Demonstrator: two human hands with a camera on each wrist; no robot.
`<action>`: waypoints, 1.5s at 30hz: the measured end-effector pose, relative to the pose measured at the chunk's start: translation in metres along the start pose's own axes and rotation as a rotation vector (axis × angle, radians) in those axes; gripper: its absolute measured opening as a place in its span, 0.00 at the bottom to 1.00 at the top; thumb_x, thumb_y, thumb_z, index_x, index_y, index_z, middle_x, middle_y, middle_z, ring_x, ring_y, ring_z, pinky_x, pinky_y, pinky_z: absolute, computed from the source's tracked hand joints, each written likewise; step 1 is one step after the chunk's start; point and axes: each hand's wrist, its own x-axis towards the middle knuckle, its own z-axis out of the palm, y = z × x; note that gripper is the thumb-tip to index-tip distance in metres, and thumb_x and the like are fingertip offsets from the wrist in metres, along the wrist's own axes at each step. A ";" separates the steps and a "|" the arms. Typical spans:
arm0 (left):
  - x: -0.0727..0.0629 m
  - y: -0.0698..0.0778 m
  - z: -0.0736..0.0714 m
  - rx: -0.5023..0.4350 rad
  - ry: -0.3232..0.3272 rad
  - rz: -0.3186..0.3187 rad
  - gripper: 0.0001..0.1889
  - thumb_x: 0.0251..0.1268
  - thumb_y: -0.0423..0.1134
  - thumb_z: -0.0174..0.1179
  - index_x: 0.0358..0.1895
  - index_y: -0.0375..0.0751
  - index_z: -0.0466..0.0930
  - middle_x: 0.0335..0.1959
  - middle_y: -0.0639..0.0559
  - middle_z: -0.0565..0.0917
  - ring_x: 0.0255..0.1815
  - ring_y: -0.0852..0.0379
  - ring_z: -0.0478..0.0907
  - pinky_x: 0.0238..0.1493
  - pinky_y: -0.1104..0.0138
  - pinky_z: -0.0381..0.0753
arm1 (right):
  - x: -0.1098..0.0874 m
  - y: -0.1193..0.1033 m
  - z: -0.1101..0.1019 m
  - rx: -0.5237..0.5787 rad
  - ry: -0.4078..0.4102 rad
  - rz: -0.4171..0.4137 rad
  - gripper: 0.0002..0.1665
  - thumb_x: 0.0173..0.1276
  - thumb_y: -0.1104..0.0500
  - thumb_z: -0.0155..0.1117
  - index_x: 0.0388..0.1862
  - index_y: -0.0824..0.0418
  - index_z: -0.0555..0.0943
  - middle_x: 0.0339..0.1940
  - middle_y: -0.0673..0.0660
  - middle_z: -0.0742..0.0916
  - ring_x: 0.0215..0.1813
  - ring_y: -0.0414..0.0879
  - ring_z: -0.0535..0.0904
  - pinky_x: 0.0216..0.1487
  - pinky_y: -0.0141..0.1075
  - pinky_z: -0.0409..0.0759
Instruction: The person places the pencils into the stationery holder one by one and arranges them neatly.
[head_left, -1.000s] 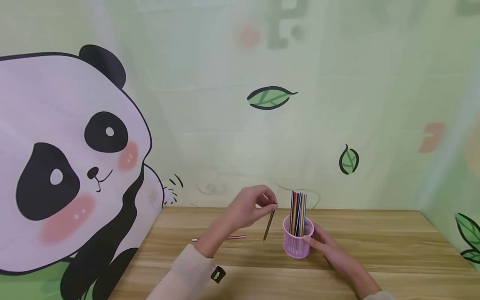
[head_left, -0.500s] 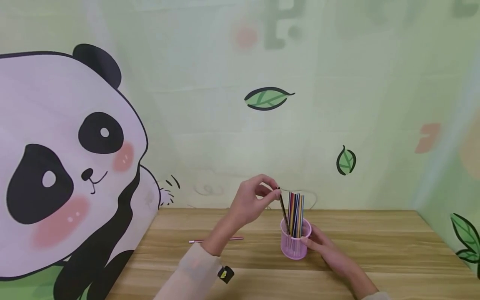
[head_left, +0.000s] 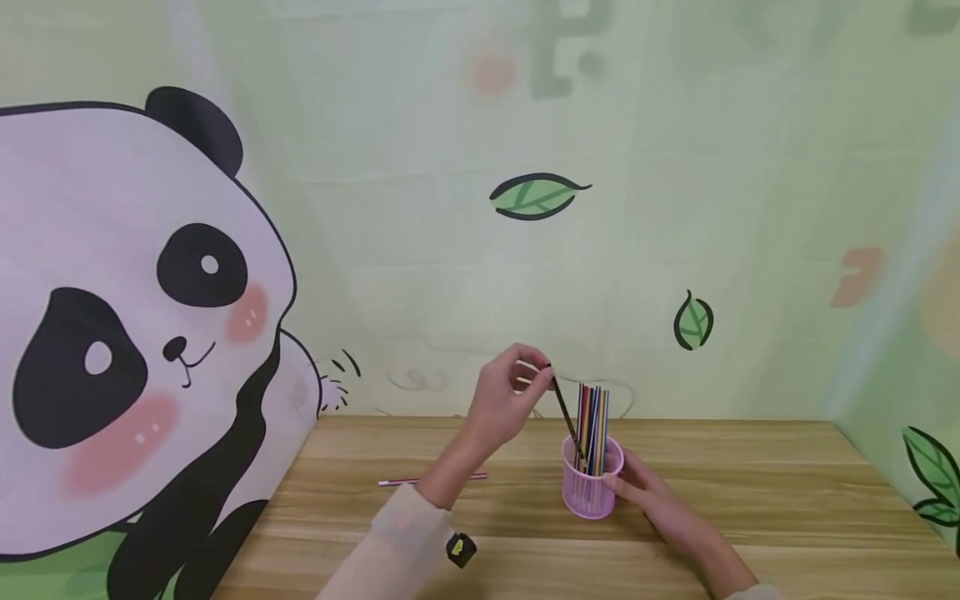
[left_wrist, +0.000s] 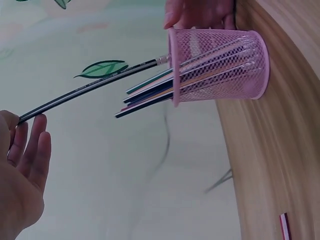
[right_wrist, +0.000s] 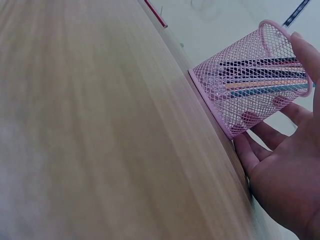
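Note:
In the head view, my left hand (head_left: 504, 396) pinches a black pencil (head_left: 564, 407) near its upper end. The pencil slants down to the right, its lower end inside the mouth of a pink mesh pencil cup (head_left: 587, 498). A metal ferrule shows on that lower end (left_wrist: 162, 60) in the left wrist view, right at the rim. Several coloured pencils (head_left: 592, 417) stand together in the cup, sticking up past its rim. From the right, my right hand (head_left: 660, 500) grips the cup, thumb at the rim and fingers (right_wrist: 267, 134) along the mesh wall.
A red-and-white pencil (head_left: 397, 482) lies on the wooden table (head_left: 750, 500), partly hidden behind my left forearm. Behind the table hangs a pale green backdrop (head_left: 420, 275) with a printed panda (head_left: 112, 200) and leaves.
My left hand has carried the black pencil up and right from beside the cup, bringing its lower end into the cup's mouth. The pencil's top then leaned left. My right hand keeps its grip.

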 end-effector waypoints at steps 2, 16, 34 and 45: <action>-0.002 -0.003 0.004 0.014 -0.011 -0.013 0.05 0.77 0.34 0.64 0.49 0.39 0.81 0.43 0.48 0.86 0.40 0.55 0.89 0.42 0.60 0.90 | 0.000 -0.001 0.000 0.001 -0.002 -0.003 0.43 0.83 0.52 0.58 0.88 0.56 0.52 0.85 0.68 0.61 0.85 0.68 0.52 0.80 0.67 0.45; -0.022 -0.028 0.038 0.099 -0.140 -0.133 0.04 0.75 0.34 0.66 0.47 0.41 0.81 0.41 0.52 0.85 0.37 0.64 0.85 0.38 0.70 0.87 | 0.000 -0.004 0.001 -0.005 0.013 -0.011 0.44 0.83 0.53 0.58 0.88 0.59 0.52 0.84 0.70 0.63 0.84 0.68 0.54 0.81 0.66 0.47; -0.049 -0.064 0.053 0.399 -0.224 -0.158 0.06 0.74 0.40 0.68 0.45 0.43 0.83 0.42 0.55 0.82 0.44 0.61 0.80 0.45 0.72 0.81 | 0.000 0.000 0.001 -0.002 0.016 -0.004 0.44 0.82 0.52 0.59 0.88 0.59 0.52 0.83 0.70 0.64 0.84 0.68 0.54 0.81 0.66 0.48; -0.070 -0.091 0.000 0.516 -0.317 -0.207 0.08 0.73 0.39 0.69 0.48 0.42 0.84 0.43 0.53 0.83 0.45 0.55 0.82 0.50 0.61 0.84 | 0.000 0.000 -0.001 -0.013 0.017 -0.008 0.44 0.82 0.52 0.60 0.88 0.60 0.53 0.84 0.69 0.62 0.85 0.67 0.53 0.81 0.63 0.46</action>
